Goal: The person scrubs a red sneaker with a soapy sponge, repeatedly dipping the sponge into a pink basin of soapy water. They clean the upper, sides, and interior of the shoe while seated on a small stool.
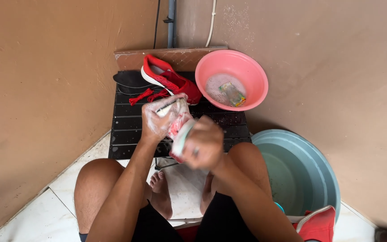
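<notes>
We are mid-scrub: our left hand (156, 120), fingers clamped, grips the soapy red-and-white sneaker (179, 127) above the black slatted mat (126, 125); our right hand (206, 144) closes around it, blurred. Rinsing probably follows.

A single package shows: a small flat sachet (232, 94) lying in the soapy water at the bottom of the pink basin (252, 68), which stands at the far right of the black slatted worktop (126, 123), against the wall. The sachet is roughly rectangular, mostly green and yellow with a pale patch; it looks crumpled, though foam blurs its edges.
</notes>
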